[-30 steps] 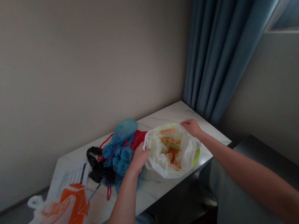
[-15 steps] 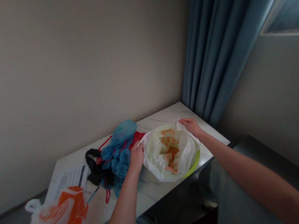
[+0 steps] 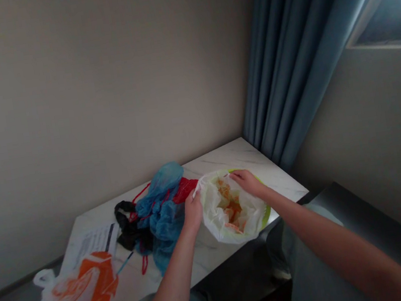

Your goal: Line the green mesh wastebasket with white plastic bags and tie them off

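Observation:
A white plastic bag (image 3: 216, 218) with orange print showing inside lines a green basket (image 3: 266, 215), whose rim peeks out on the right and at the back. The bag's mouth is wide and faces up. My left hand (image 3: 193, 209) pinches its left edge. At the back of the mouth, my right hand (image 3: 246, 182) has its fingers closed on the bag's edge. Left of my left hand lies a heap of crumpled blue plastic bags (image 3: 163, 219), with a red bag (image 3: 186, 190) and a black bag (image 3: 127, 227) among them.
On the left end of the marble-patterned table (image 3: 220, 155) lie a white bag with orange print (image 3: 75, 295) and a printed sheet (image 3: 86, 245). A wall stands behind, and a blue curtain (image 3: 292, 56) hangs at the right corner. A dark bench (image 3: 374, 230) stands at right.
My right hand has moved left and slightly down along the bag's edge, and my left hand slightly right. The bag's mouth is narrower, and more of the green rim shows behind.

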`<state>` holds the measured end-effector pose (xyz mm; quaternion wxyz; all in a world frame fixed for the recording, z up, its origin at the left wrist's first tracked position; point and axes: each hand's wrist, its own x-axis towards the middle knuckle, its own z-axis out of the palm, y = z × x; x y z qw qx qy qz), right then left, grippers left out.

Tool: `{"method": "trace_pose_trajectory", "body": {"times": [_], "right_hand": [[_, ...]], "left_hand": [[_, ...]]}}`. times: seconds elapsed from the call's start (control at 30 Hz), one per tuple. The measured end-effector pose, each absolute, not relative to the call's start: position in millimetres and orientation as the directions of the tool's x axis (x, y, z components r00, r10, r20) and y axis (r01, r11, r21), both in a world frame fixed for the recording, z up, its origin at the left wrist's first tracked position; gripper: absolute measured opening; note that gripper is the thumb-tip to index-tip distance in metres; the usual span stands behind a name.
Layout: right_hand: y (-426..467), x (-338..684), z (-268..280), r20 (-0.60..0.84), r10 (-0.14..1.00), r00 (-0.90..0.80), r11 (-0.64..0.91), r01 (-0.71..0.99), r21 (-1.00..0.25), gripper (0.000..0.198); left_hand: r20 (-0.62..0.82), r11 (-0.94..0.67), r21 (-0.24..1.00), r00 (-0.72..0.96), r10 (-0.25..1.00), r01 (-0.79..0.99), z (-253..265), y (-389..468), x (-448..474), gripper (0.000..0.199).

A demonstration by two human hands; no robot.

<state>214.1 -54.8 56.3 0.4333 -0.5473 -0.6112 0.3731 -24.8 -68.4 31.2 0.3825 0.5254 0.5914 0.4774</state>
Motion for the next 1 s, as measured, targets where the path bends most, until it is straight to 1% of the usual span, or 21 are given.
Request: {"method": "trace_pose_trajectory", "body": {"times": [0.07, 0.13, 0.17, 0.23, 0.33, 0.37, 0.43, 0.5, 0.53, 0.57, 0.63, 0.67, 0.7, 0.77, 0.83, 0.9, 1.0], "right_hand": [[-49.7, 222.0, 56.6, 0.192, 0.980, 0.049, 0.155, 0.413, -0.897, 0.036], [-44.7, 234.9, 58.1, 0.227, 0.953, 0.199, 0.115, 0.454, -0.883, 0.038], [-43.1, 242.0, 59.4, 0.217, 0.940, 0.264, 0.078, 0.453, -0.888, 0.037], [-43.4, 255.4, 63.8, 0.173, 0.924, 0.341, 0.019, 0.411, -0.911, 0.036], [-55.7, 269.6, 74.0, 0.129, 0.913, 0.386, -0.005, 0.327, -0.945, 0.038], [-63.1, 272.4, 77.5, 0.128, 0.913, 0.386, -0.009, 0.333, -0.943, 0.040], [-81.3, 276.1, 82.3, 0.145, 0.924, 0.353, -0.027, 0.439, -0.898, 0.042], [-99.9, 278.3, 82.7, 0.179, 0.932, 0.316, -0.040, 0.579, -0.815, 0.036], [-107.8, 279.2, 81.2, 0.191, 0.938, 0.290, -0.033, 0.621, -0.783, 0.032], [-113.9, 280.2, 78.9, 0.194, 0.940, 0.279, -0.034, 0.644, -0.764, 0.029], [-120.0, 282.3, 74.2, 0.168, 0.938, 0.302, -0.061, 0.622, -0.780, 0.025], [-120.0, 283.6, 72.6, 0.137, 0.931, 0.338, -0.087, 0.570, -0.817, 0.025], [-118.5, 285.1, 71.8, 0.097, 0.919, 0.382, -0.107, 0.480, -0.870, 0.026], [-113.1, 288.9, 73.2, -0.002, 0.895, 0.445, -0.103, 0.203, -0.974, 0.031], [-107.9, 294.1, 77.5, -0.085, 0.893, 0.443, -0.048, -0.093, -0.994, 0.036], [-105.5, 300.0, 82.5, -0.120, 0.903, 0.414, 0.003, -0.284, -0.959, 0.038], [-107.0, 307.8, 88.3, -0.122, 0.908, 0.401, 0.074, -0.439, -0.895, 0.033]], "left_hand": [[0.054, 0.004, 0.956, -0.191, 0.980, 0.295, 34.6, -67.6, -29.9, 0.031], [0.064, 0.011, 0.939, -0.204, 0.977, 0.344, 38.6, -66.7, -36.7, 0.027], [0.061, 0.023, 0.928, -0.213, 0.975, 0.372, 40.8, -66.2, -40.4, 0.026], [0.041, 0.071, 0.902, -0.246, 0.968, 0.426, 45.6, -65.5, -47.7, 0.021], [0.010, 0.134, 0.871, -0.291, 0.957, 0.473, 54.0, -66.5, -56.6, 0.013], [0.001, 0.142, 0.866, -0.286, 0.958, 0.480, 56.9, -67.7, -58.5, 0.014], [-0.014, 0.137, 0.868, -0.254, 0.967, 0.476, 62.3, -71.8, -60.2, 0.022], [-0.010, 0.110, 0.891, -0.222, 0.975, 0.441, 67.5, -77.2, -58.6, 0.030], [-0.004, 0.093, 0.912, -0.217, 0.976, 0.399, 70.3, -79.7, -56.8, 0.032], [-0.005, 0.078, 0.940, -0.215, 0.977, 0.332, 73.2, -81.8, -54.5, 0.033], [-0.058, 0.084, 0.989, -0.210, 0.976, 0.120, 79.7, -83.8, -49.8, 0.032], [-0.105, 0.104, 0.994, -0.210, 0.972, -0.016, 83.0, -83.7, -47.9, 0.030], [-0.162, 0.129, 0.979, -0.210, 0.964, -0.160, 86.3, -82.9, -46.6, 0.027], [-0.281, 0.178, 0.892, -0.201, 0.938, -0.416, 91.7, -80.2, -46.3, 0.023], [-0.363, 0.205, 0.779, -0.158, 0.918, -0.592, 94.5, -77.5, -48.5, 0.026], [-0.389, 0.229, 0.686, -0.083, 0.917, -0.691, 94.7, -76.0, -51.9, 0.029], [-0.382, 0.262, 0.627, 0.003, 0.924, -0.734, 93.1, -76.4, -55.7, 0.028]]}}
